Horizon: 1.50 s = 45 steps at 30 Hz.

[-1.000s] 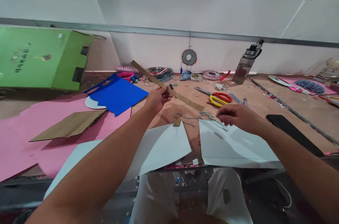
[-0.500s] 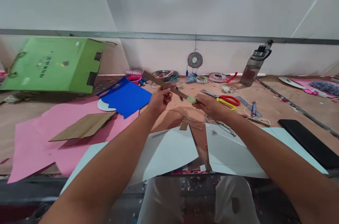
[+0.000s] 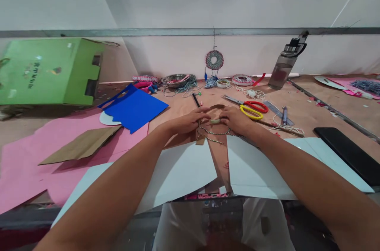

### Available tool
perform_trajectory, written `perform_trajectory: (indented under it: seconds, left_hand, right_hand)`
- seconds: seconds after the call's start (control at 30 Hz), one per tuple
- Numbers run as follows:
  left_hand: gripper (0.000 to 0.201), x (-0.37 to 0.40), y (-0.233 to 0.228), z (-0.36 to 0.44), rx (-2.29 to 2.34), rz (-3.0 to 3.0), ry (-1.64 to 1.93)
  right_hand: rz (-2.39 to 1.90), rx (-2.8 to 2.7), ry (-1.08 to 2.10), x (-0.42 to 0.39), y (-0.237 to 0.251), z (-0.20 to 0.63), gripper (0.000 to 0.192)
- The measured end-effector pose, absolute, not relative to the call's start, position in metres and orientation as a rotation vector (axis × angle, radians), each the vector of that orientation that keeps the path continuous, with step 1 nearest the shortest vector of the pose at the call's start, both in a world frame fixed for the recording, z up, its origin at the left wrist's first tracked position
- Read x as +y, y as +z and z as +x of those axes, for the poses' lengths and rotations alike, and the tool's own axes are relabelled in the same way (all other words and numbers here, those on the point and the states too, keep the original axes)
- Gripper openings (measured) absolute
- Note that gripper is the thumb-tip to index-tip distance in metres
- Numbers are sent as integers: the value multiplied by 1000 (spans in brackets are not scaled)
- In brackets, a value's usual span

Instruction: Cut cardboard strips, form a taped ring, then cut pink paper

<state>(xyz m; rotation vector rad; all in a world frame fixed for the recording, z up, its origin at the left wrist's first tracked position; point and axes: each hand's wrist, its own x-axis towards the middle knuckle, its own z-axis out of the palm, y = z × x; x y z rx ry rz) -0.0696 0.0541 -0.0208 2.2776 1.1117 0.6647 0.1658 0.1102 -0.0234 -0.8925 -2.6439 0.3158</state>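
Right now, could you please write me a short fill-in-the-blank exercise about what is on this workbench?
1. Both hands bend a brown cardboard strip into a ____.
2. The scissors beside the right hand have red and ____ handles.
3. The folded blue sheet lies partly on ____ paper.
4. The large box at the left is ____.

Missing words: loop; yellow; pink; green

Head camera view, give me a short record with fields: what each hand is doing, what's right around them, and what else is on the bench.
left hand: left hand grips one end of the cardboard strip, bent into an arch
right hand: right hand grips the other end
below hands: twisted cord on the bench
right of hands: scissors
left side: blue sheet, pink paper, green box
back: water bottle
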Motion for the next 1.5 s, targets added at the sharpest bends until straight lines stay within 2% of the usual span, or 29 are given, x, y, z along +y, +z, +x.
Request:
perform_trajectory:
  seconds: [0.13, 0.27, 0.37, 0.5, 0.67, 0.87, 1.03, 1.23, 1.5]
  left_hand:
    - [22, 58, -16, -71, 1052, 2324, 562]
    - [12, 57, -16, -64, 1302, 2204, 764]
    - [13, 54, -15, -60, 1526, 2143, 860]
    - [16, 55, -14, -59, 1570, 2100, 988]
    - [18, 59, -18, -52, 1693, 2140, 979]
    - [17, 60, -28, -42, 1575, 2146, 924]
    - [19, 65, -33, -39, 1645, 2217, 853]
    - [24, 65, -38, -39, 1673, 2176, 886]
    - [24, 66, -43, -40, 1673, 2135, 922]
  right_hand:
    - [-944, -2599, 327, 106, -22, 166, 20]
    - [-948, -2545, 361, 104, -21, 165, 19]
    - [-971, -2497, 396, 104, -22, 165, 20]
    - [-1019, -2444, 403, 107, -24, 166, 19]
    - [-1020, -2445, 350, 111, -27, 163, 21]
    - [-1000, -2546, 307, 117, -33, 158, 18]
    - [-999, -2573, 278, 119, -34, 158, 20]
    - [-989, -2567, 309, 119, -34, 157, 23]
    - [-1001, -2469, 325, 116, -38, 156, 17]
